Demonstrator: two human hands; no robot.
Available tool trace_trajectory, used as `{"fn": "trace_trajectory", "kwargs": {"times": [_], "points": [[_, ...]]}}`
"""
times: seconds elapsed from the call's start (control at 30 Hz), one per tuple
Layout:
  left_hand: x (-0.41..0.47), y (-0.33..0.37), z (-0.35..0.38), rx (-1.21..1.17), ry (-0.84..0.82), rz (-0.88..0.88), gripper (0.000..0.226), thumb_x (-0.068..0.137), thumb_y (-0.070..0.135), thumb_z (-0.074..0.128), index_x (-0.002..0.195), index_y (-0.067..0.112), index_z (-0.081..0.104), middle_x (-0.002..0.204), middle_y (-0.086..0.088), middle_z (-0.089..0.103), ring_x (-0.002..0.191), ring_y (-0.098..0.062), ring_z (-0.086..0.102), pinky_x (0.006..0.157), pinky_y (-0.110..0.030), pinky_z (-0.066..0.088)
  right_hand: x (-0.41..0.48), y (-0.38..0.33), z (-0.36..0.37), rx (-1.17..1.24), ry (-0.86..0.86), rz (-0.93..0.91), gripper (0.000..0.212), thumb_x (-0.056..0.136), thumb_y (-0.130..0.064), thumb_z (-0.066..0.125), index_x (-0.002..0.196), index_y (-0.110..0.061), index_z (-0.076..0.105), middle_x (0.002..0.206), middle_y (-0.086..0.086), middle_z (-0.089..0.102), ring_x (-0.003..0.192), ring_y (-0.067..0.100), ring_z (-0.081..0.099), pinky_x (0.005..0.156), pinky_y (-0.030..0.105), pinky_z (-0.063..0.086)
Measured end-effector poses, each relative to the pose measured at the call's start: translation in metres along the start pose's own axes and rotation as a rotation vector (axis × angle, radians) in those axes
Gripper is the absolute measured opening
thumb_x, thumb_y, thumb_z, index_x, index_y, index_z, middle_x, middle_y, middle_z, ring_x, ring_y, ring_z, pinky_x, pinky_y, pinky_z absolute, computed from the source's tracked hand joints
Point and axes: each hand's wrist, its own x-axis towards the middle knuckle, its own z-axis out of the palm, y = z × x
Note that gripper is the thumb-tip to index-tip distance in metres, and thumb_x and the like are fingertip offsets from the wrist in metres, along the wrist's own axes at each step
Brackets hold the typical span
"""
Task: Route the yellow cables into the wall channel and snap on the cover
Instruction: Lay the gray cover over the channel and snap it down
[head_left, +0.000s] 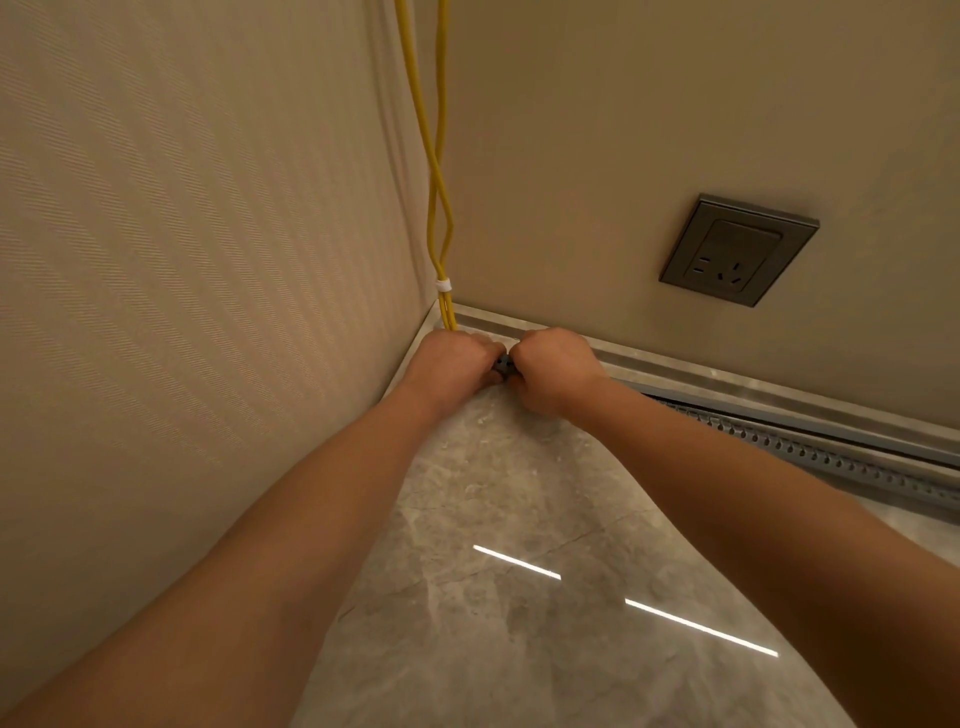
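**Both hands closed on a grey piece in the corner**

The left hand (452, 358) and the right hand (553, 369) meet knuckle to knuckle low in the corner of the room. Their fingers are curled in, and together they hold a small grey perforated piece (504, 365) between them. The fingertips are hidden, so I cannot tell how exactly each one pinches it.

The two yellow cables (435, 208) hang down along the corner where the walls meet. A white tie (443, 285) binds them together just above the skirting (727, 382), and below it they go behind the left hand.

The wall channel (810, 452), grey with a row of holes, lies along the foot of the right wall, under the skirting, and runs from the right hand to the right edge of the view. A dark socket (737, 249) sits on that wall above it. The marble floor (519, 493) reflects two strips of light.
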Motion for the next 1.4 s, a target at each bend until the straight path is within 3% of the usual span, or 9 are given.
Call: {"fn": "trace_trajectory", "kwargs": {"times": [0.3, 0.47, 0.6, 0.73, 0.93, 1.13, 1.2, 1.3, 1.4], "points": [[0.0, -0.001, 0.002, -0.012, 0.009, 0.007, 0.027, 0.093, 0.042, 0.052, 0.101, 0.019, 0.064, 0.102, -0.001, 0.07, 0.093, -0.023, 0.067, 0.069, -0.037, 0.048, 0.0, 0.002, 0.004, 0.059, 0.016, 0.014, 0.019, 0.088, -0.02, 0.05, 0.091, -0.011, 0.066, 0.094, 0.011, 0.067, 0.087, 0.033, 0.064, 0.06, 0.031, 0.036], [-0.001, 0.001, 0.0, -0.009, 0.021, -0.015, 0.027, 0.092, 0.042, 0.053, 0.098, 0.017, 0.064, 0.099, -0.003, 0.07, 0.091, -0.025, 0.067, 0.068, -0.036, 0.046, 0.001, 0.008, 0.002, 0.225, 0.025, 0.104, 0.019, 0.083, -0.026, 0.056, 0.086, -0.012, 0.07, 0.082, 0.008, 0.066, 0.081, 0.032, 0.064, 0.058, 0.03, 0.038], [-0.003, 0.004, -0.003, -0.004, 0.01, -0.046, 0.03, 0.092, 0.046, 0.052, 0.1, 0.02, 0.065, 0.099, -0.002, 0.07, 0.09, -0.024, 0.067, 0.066, -0.035, 0.047, -0.001, 0.017, -0.001, 0.393, -0.066, 0.149, 0.027, 0.08, -0.04, 0.068, 0.102, -0.024, 0.074, 0.09, 0.003, 0.072, 0.081, 0.024, 0.064, 0.06, 0.028, 0.043], [-0.004, 0.006, -0.008, 0.012, -0.044, -0.091, 0.025, 0.091, 0.043, 0.054, 0.104, 0.025, 0.066, 0.1, 0.001, 0.07, 0.093, -0.022, 0.066, 0.068, -0.033, 0.049, -0.006, 0.035, -0.003, 0.395, -0.194, 0.139, 0.041, 0.077, -0.044, 0.072, 0.112, -0.023, 0.07, 0.094, 0.0, 0.068, 0.081, 0.021, 0.059, 0.066, 0.03, 0.046], [0.002, 0.016, -0.027, 0.134, -0.168, -0.148, 0.024, 0.089, 0.042, 0.057, 0.102, 0.024, 0.068, 0.098, 0.0, 0.07, 0.096, -0.022, 0.066, 0.07, -0.029, 0.047, -0.032, 0.072, -0.005, 0.371, -0.384, 0.205, 0.056, 0.068, -0.045, 0.081, 0.116, -0.018, 0.068, 0.109, 0.003, 0.069, 0.095, 0.024, 0.064, 0.088, 0.041, 0.055], [0.021, 0.045, -0.046, 0.375, -0.275, -0.076, 0.018, 0.091, 0.03, 0.056, 0.101, 0.021, 0.067, 0.103, -0.001, 0.07, 0.097, -0.023, 0.067, 0.068, -0.028, 0.037, -0.061, 0.086, -0.01, 0.212, -0.379, 0.226, 0.053, 0.069, -0.05, 0.079, 0.109, -0.016, 0.068, 0.097, 0.003, 0.065, 0.092, 0.026, 0.063, 0.074, 0.034, 0.053], [0.024, 0.057, -0.045, 0.31, -0.264, 0.019, 0.022, 0.088, 0.036, 0.057, 0.103, 0.023, 0.066, 0.103, -0.002, 0.07, 0.098, -0.025, 0.066, 0.07, -0.029, 0.04, -0.064, 0.082, -0.009, 0.149, -0.334, 0.203, 0.049, 0.072, -0.051, 0.075, 0.107, -0.017, 0.067, 0.091, 0.001, 0.06, 0.091, 0.026, 0.062, 0.068, 0.031, 0.048], [0.024, 0.075, -0.036, 0.064, -0.262, 0.123, 0.039, 0.088, 0.042, 0.058, 0.122, 0.021, 0.058, 0.116, -0.005, 0.063, 0.107, -0.026, 0.062, 0.08, -0.035, 0.05, -0.069, 0.079, -0.007, 0.094, -0.281, 0.19, 0.042, 0.077, -0.048, 0.071, 0.106, -0.017, 0.068, 0.088, 0.003, 0.059, 0.085, 0.026, 0.06, 0.064, 0.03, 0.044], [0.023, 0.088, -0.026, 0.043, -0.216, 0.117, 0.037, 0.094, 0.035, 0.054, 0.127, 0.018, 0.052, 0.122, -0.006, 0.06, 0.107, -0.027, 0.062, 0.079, -0.038, 0.05, -0.073, 0.076, -0.003, 0.058, -0.262, 0.177, 0.037, 0.084, -0.042, 0.065, 0.108, -0.014, 0.067, 0.098, 0.008, 0.065, 0.093, 0.029, 0.063, 0.066, 0.031, 0.043]]}}
